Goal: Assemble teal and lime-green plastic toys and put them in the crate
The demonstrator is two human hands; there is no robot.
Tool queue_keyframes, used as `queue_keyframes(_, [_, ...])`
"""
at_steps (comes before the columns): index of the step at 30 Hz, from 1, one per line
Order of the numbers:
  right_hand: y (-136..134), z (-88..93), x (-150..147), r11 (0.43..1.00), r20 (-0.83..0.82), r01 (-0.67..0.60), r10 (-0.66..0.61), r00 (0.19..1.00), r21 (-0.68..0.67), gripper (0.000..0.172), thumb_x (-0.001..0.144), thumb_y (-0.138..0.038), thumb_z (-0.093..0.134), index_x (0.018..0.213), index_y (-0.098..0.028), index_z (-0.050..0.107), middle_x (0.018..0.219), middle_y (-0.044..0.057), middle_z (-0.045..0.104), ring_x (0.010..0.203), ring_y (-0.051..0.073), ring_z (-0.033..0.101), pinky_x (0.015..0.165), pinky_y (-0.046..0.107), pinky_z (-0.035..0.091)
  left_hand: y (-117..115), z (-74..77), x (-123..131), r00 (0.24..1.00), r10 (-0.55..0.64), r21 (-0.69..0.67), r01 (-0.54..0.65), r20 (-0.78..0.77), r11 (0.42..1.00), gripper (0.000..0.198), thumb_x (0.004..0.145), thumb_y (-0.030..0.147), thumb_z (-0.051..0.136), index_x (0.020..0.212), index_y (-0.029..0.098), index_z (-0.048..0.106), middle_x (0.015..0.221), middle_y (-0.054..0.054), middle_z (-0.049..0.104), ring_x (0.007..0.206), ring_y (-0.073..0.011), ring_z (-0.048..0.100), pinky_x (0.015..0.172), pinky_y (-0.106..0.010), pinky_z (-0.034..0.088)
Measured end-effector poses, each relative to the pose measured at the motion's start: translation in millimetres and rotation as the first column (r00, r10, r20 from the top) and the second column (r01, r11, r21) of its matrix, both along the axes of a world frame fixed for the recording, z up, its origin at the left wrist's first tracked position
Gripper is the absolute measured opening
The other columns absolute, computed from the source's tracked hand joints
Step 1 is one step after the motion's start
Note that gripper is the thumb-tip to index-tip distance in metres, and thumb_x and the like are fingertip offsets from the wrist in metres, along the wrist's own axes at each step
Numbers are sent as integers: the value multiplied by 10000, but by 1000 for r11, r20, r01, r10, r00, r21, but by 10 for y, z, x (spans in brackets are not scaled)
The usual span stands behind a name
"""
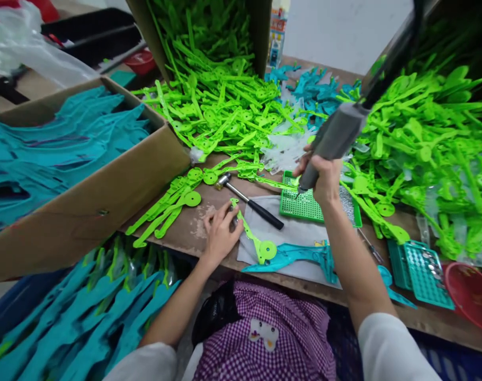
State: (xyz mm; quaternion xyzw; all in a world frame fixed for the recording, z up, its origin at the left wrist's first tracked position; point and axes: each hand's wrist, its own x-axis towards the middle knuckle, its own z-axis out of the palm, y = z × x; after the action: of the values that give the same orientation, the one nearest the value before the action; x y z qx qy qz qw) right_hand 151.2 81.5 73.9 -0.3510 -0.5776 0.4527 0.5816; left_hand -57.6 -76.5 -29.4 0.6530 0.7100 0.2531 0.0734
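My right hand (pixel 329 177) is wrapped round a grey electric screwdriver (pixel 338 135), whose cord runs up out of view. Its bit points down over a green perforated tray (pixel 320 218) of small screws. My left hand (pixel 222 233) has its fingers closed on the upper end of a lime-green plastic part (pixel 253 239). The round disc of that part lies against a teal plastic part (pixel 296 255) on a grey cloth (pixel 275 203). Between my hands lies a hammer (pixel 260 211) with a black handle.
Lime-green parts are heaped at the back (pixel 225 106) and right (pixel 419 143). A cardboard box (pixel 101 185) of teal parts stands left. More teal pieces (pixel 78 323) fill a bin below the table edge. A teal tray (pixel 427 275) and red bowl (pixel 471 296) sit right.
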Motion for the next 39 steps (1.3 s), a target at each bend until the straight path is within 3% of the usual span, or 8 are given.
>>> queue_keyframes(4, [75, -144, 153, 981, -38, 191, -191, 981, -23, 377, 767, -566, 562, 782, -193, 610, 439, -67, 506, 344, 105, 490, 365, 247, 372, 0, -10, -2, 1000, 1, 16, 0, -19, 1000, 315, 902, 317, 528, 1198, 239, 602, 1418, -89, 506, 1269, -252, 491, 1031, -439, 276])
queue_keyframes(8, [167, -294, 192, 971, -77, 237, -237, 968, -11, 436, 754, -634, 544, 780, -202, 602, 438, -73, 503, 338, 105, 494, 349, 241, 367, -4, -18, -5, 1000, -7, 25, 8, -24, 1000, 313, 907, 317, 523, 1201, 240, 596, 1411, -80, 515, 1267, -243, 495, 1034, -433, 274])
queue_keyframes(29, [208, -460, 208, 976, -111, 212, -216, 970, -46, 465, 744, -667, 532, 791, -207, 582, 441, -74, 489, 335, 104, 490, 352, 244, 359, 2, 10, -1, 1000, -6, 4, 6, -9, 1000, 315, 902, 318, 516, 1197, 245, 599, 1394, -80, 531, 1261, -245, 499, 1055, -442, 275])
queue_keyframes(33, [227, -363, 252, 968, -124, 249, -251, 960, -32, 494, 738, -707, 508, 853, -231, 572, 459, -77, 475, 347, 118, 491, 356, 260, 360, 0, 16, 2, 1000, -7, -4, 7, -13, 1000, 319, 897, 306, 521, 1201, 244, 597, 1391, -81, 535, 1248, -251, 509, 1050, -444, 280])
queue_keyframes(36, [195, -158, 273, 969, -187, 247, -238, 953, 22, 533, 728, -753, 481, 812, -231, 549, 467, -76, 449, 352, 122, 488, 365, 265, 375, -2, 15, 1, 1000, -9, -7, 9, -9, 1000, 328, 898, 310, 520, 1210, 239, 590, 1395, -85, 531, 1243, -252, 512, 1049, -446, 277])
queue_keyframes(39, [95, 62, 111, 976, -216, 210, -193, 957, 60, 597, 740, -809, 383, 790, -233, 532, 489, -68, 433, 397, 129, 527, 411, 269, 417, -6, 12, 12, 1000, -10, -8, 10, -11, 1000, 331, 900, 309, 514, 1214, 232, 587, 1389, -90, 539, 1239, -250, 513, 1044, -448, 277])
